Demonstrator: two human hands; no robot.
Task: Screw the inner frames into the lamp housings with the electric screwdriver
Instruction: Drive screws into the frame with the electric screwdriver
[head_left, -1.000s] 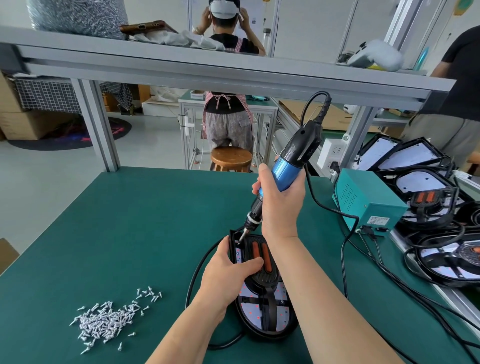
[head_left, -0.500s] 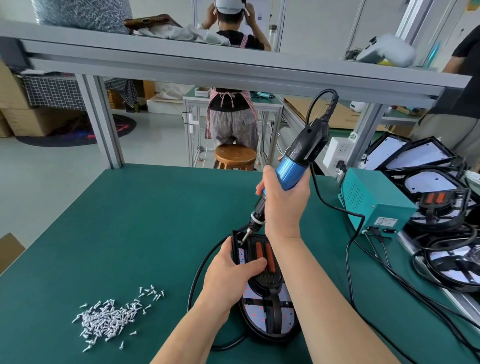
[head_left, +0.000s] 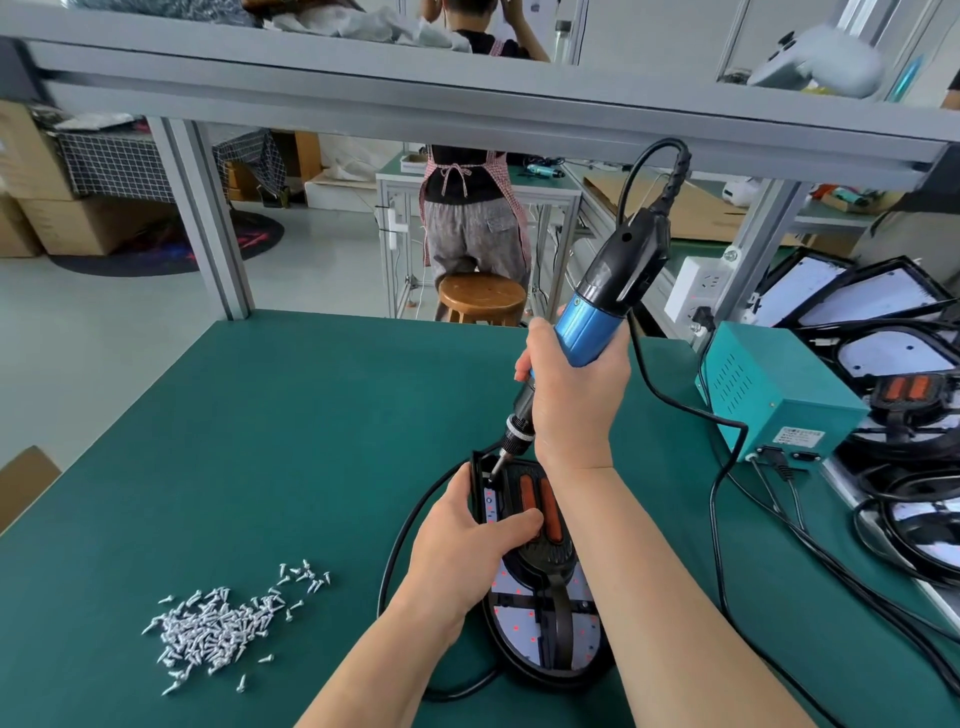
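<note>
A black oval lamp housing (head_left: 540, 639) lies on the green table (head_left: 291, 441), with a black inner frame (head_left: 558, 566) and two orange strips inside it. My left hand (head_left: 467, 540) grips the housing's left edge, thumb resting on the frame. My right hand (head_left: 576, 395) holds the blue and black electric screwdriver (head_left: 602, 306) tilted, its bit (head_left: 496, 467) pressed into the housing's far left corner. A pile of small silver screws (head_left: 218, 623) lies to the left.
A teal power box (head_left: 769, 384) stands at the right, black cables (head_left: 779, 540) running from it across the table. More lamp housings (head_left: 904, 395) are stacked at the far right. A metal shelf beam (head_left: 467, 98) spans overhead. A person sits on a stool behind the table.
The screwdriver bit has come down onto the housing's far left corner. Both hands keep their grips, and the view has shifted slightly.
</note>
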